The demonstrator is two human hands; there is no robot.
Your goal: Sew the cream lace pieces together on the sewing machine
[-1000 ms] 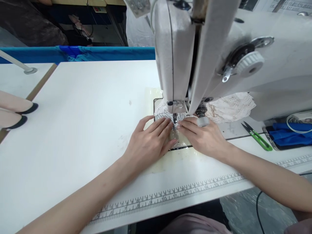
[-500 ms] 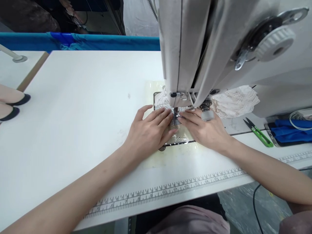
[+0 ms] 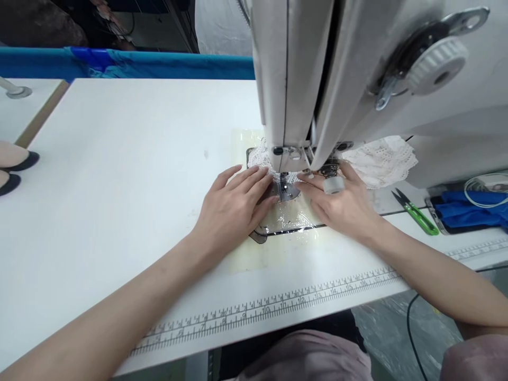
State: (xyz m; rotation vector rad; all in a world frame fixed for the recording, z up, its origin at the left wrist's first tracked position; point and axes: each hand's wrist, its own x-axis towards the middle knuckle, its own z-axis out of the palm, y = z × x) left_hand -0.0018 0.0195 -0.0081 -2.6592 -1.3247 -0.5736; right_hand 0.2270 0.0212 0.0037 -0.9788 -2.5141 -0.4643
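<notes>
Bright tabletop [image 3: 130,180], glints on clear film [image 3: 293,216], dim upper left

The lace [image 3: 383,160] is openwork white, the snips [image 3: 418,216] green-and-black, the cloth [image 3: 474,211] blue.

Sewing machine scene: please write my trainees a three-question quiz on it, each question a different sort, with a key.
1. Fill in the colour: the thread snips have a ____ handle.
2. Which is between the left hand and the right hand? A) presser foot B) blue cloth C) printed ruler
3. True or false: the left hand is holding the snips.
Key: 1 green; 2 A; 3 false.
</notes>
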